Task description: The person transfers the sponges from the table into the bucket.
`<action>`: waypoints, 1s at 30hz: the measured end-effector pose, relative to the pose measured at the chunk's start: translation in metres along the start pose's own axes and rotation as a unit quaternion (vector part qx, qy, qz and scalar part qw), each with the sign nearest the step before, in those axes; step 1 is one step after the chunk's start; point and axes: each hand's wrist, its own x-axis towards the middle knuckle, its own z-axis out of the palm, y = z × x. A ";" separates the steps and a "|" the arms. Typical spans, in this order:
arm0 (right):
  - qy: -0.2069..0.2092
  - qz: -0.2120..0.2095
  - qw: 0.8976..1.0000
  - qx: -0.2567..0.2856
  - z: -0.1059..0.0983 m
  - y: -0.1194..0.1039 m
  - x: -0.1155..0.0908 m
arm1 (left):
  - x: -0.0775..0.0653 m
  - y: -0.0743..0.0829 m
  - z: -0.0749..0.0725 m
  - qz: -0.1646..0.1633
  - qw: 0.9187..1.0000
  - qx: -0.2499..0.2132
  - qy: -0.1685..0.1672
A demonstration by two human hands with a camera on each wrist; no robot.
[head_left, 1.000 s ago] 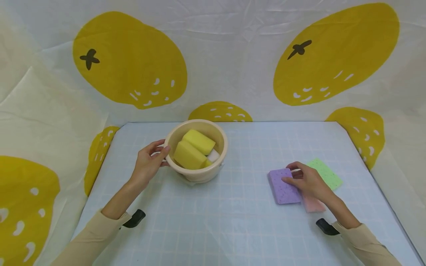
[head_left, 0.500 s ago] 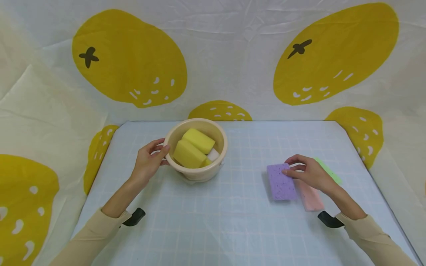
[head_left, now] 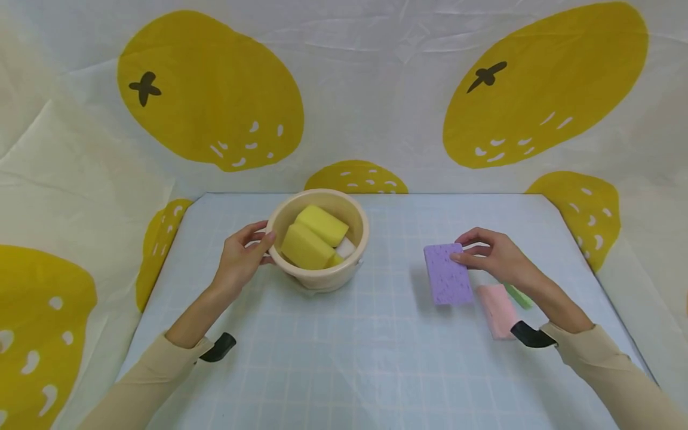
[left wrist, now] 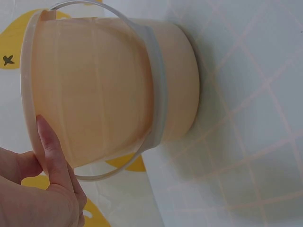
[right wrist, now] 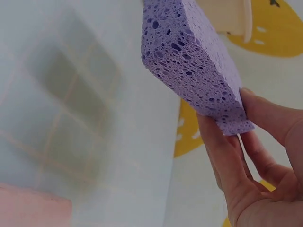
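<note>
the purple sponge (head_left: 448,276) has risen above the surface (head_left: 344,370), pinched by the right hand (head_left: 500,258). the left hand (head_left: 239,258) grips the bucket (head_left: 329,280) holding yellow blocks (head_left: 306,246) near the far edge; a pink sponge (head_left: 497,310) lies rightward.

Soft, diffuse light, blurred shadows (right wrist: 70,78)

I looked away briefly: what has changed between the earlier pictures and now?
The right hand has raised the purple, porous rectangular sponge and carried it leftward, toward the round cream plastic bucket, baring more of the pink rectangular sponge. The right forearm now hides most of the light-green sponge. Nothing was newly gripped or let go. The left hand still grips the bucket, which stayed put.
</note>
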 end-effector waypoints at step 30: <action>0.010 -0.027 0.999 0.046 -0.013 -0.084 0.039 | 0.001 -0.002 -0.001 -0.006 1.000 -0.004 -0.001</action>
